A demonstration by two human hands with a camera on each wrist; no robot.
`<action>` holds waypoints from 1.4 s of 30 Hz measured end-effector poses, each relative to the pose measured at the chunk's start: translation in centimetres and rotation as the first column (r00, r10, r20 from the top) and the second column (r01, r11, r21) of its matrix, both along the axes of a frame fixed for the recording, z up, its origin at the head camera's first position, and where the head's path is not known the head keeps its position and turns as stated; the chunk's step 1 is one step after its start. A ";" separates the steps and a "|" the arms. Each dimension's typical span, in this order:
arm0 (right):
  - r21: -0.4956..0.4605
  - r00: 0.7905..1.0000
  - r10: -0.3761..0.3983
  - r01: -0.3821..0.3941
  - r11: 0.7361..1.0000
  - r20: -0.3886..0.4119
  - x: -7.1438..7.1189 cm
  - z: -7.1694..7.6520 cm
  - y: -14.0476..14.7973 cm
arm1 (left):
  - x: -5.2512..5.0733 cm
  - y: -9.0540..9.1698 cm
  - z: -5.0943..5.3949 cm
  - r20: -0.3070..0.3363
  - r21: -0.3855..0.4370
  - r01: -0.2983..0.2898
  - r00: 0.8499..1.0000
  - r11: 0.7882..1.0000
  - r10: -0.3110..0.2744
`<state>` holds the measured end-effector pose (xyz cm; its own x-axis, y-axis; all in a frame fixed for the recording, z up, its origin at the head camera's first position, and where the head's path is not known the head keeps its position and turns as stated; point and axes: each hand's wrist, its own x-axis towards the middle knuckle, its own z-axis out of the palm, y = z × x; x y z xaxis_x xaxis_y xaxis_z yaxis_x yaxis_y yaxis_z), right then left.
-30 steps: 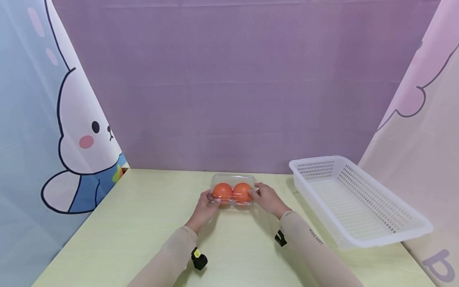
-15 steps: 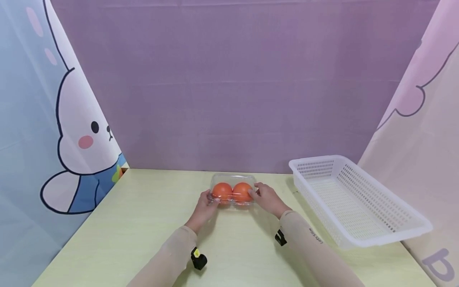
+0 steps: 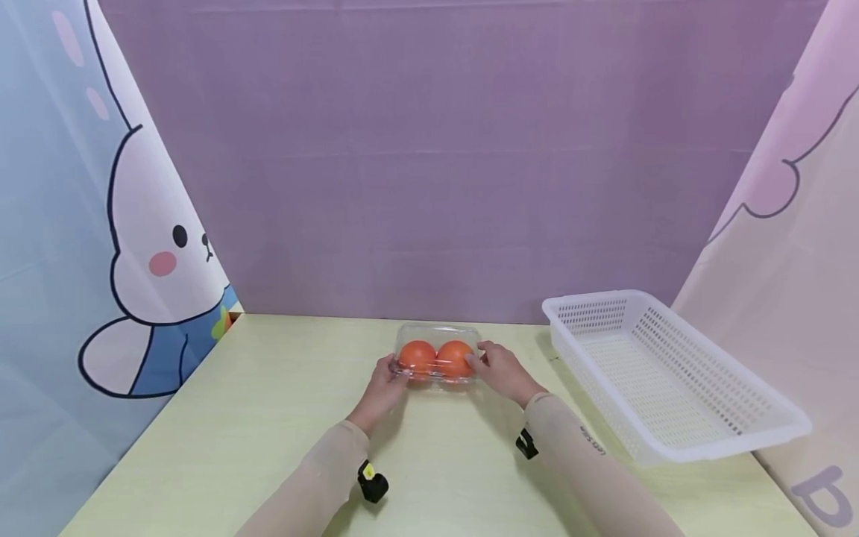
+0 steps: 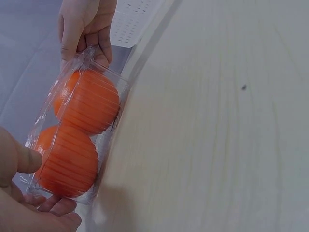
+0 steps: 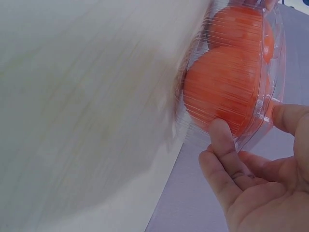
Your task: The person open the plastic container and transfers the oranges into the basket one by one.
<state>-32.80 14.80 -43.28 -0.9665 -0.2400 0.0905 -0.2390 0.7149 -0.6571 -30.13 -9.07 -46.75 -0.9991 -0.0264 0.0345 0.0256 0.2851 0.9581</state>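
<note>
A clear plastic clamshell box [image 3: 438,333] stands near the back edge of the table, with two round orange fruits [image 3: 417,358] side by side inside. At its left end my left hand [image 3: 379,392] grips the box, the thumb by the rim and the fingers lower down, as the left wrist view shows. My right hand [image 3: 506,376] holds the opposite end. In the right wrist view that hand [image 5: 268,181] has its thumb at the rim seam and its fingertips against the ribbed side. The lid seems to be down over the fruits.
A white perforated plastic basket [image 3: 654,451] stands on the right of the pale wooden table [image 3: 268,425], its long side slanting towards me. A purple cloth wall [image 3: 429,164] rises behind the table. Printed curtains hang at the left and right.
</note>
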 end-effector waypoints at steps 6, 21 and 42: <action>0.003 1.000 0.005 -0.005 1.000 -0.011 -0.1 0.0 0.0 | -0.1 0.2 0.0 -0.010 0.014 -0.014 1.000 1.000 0.014; -0.028 1.000 0.014 -0.014 0.999 0.002 -0.1 -0.3 -0.1 | 0.2 -0.8 0.3 0.029 -0.029 -0.007 1.000 1.000 0.008; -0.039 1.000 0.002 -0.002 0.999 -0.002 0.1 -0.2 0.1 | 0.1 -1.1 0.5 0.022 -0.006 -0.014 1.000 1.000 0.014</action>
